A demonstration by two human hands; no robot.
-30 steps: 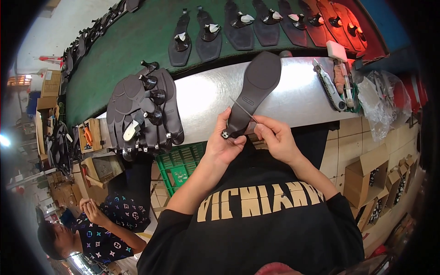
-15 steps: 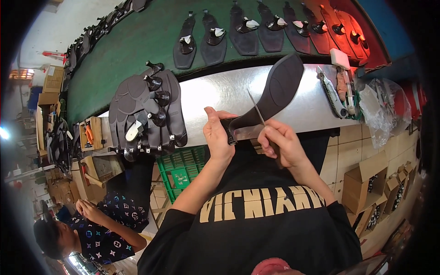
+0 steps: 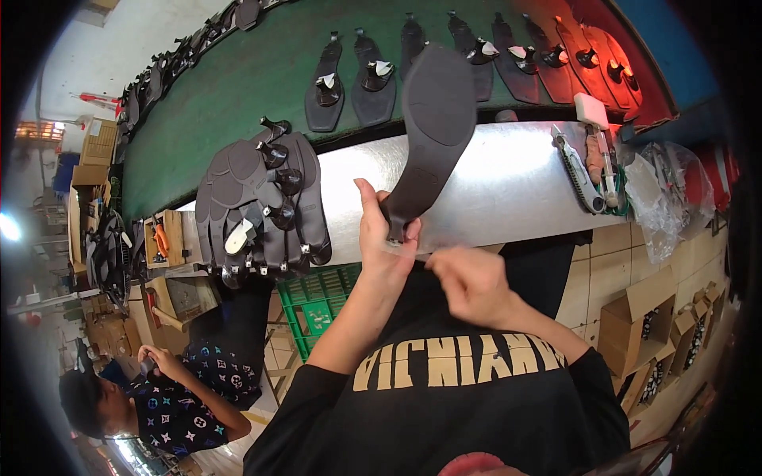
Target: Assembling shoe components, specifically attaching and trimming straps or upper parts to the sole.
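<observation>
My left hand (image 3: 379, 242) is closed round the heel end of a dark brown shoe sole (image 3: 440, 103). The sole stands up from the hand, its broad front end reaching over the far edge of the metal bench. My right hand (image 3: 476, 284) is a fist just right of the heel, slightly blurred. Between it and the heel stretches a piece of clear plastic film (image 3: 409, 252), smeared by motion. The thin blade seen earlier in the right hand does not show. Left of my hands lies a pile of dark heeled soles (image 3: 262, 198).
Behind the metal bench (image 3: 508, 182), a green surface (image 3: 230, 103) carries a row of soles, reddish-lit at right. A utility knife (image 3: 579, 170) and a plastic bag (image 3: 655, 198) lie at right. A green crate (image 3: 317, 313) stands below. A co-worker (image 3: 175, 397) sits at lower left.
The sole has swung to a more upright pose, its front end moving up and left. My right hand has turned into a fist and dropped slightly; the blade has gone from sight.
</observation>
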